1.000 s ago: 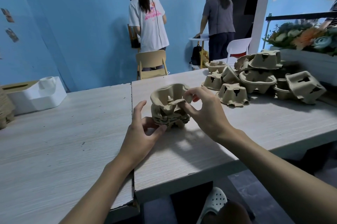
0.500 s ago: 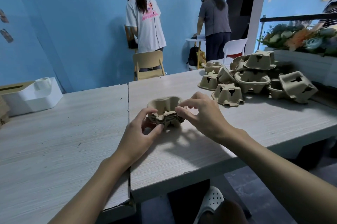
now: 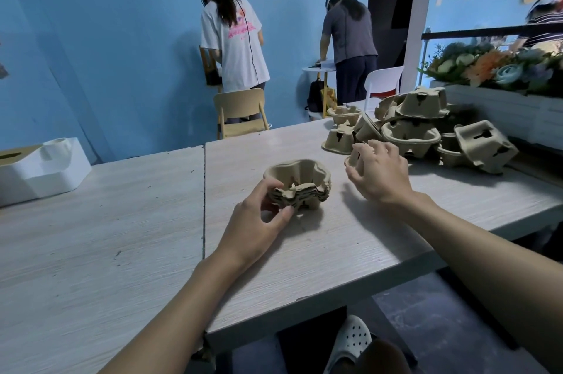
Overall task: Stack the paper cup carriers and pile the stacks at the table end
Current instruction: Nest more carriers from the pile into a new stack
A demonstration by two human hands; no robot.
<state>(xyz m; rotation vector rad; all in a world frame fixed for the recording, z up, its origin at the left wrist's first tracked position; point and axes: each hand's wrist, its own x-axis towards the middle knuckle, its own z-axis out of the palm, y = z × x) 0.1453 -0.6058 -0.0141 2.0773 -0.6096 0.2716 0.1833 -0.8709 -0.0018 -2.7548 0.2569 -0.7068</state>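
Observation:
A nested stack of brown paper cup carriers (image 3: 300, 181) stands upright on the pale wooden table (image 3: 335, 258), in the middle. My left hand (image 3: 256, 227) pinches the stack's near-left edge between thumb and fingers. To the right, my right hand (image 3: 380, 175) curls over a single carrier (image 3: 351, 160) lying at the near edge of the loose pile; most of that carrier is hidden under the hand. The pile of unstacked carriers (image 3: 411, 136) sits at the table's far right, several upside down or tilted.
A white box (image 3: 45, 169) stands on the table's far left. A seam (image 3: 203, 206) divides two tabletops. Behind the pile runs a planter with flowers (image 3: 502, 69). A wooden chair (image 3: 240, 114) and two people (image 3: 237, 47) stand beyond the far edge.
The top carrier has been pressed down into the stack. My right hand left the stack and moved right onto a carrier by the pile. My left hand stays on the stack.

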